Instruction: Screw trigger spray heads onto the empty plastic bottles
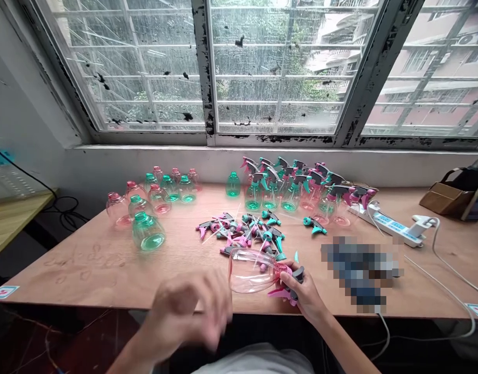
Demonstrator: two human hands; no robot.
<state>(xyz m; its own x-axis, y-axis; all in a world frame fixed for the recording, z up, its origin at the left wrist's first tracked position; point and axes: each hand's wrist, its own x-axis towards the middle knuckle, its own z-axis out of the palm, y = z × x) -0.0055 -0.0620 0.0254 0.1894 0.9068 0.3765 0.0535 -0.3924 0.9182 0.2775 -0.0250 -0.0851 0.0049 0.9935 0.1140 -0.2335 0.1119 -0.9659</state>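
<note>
A clear pink spray bottle [251, 271] lies sideways above the table's front edge, its base to the left. My right hand [307, 293] is closed around its neck and its pink and black trigger head [292, 288]. Left of the bottle's base is my left hand [192, 311], blurred by motion, with curved fingers apart and nothing visible in them. Just beyond the bottle lies a pile of loose pink and teal trigger heads [242, 231], some with thin straws. One teal trigger head [315, 226] lies apart on the right.
Open pink and green bottles [148, 231] stand at the left of the wooden table [87, 265]. Bottles with trigger heads [290, 197] crowd the back. A white power strip [395, 227], cables, a pixelated patch [358, 270] and a brown box [443, 200] are on the right.
</note>
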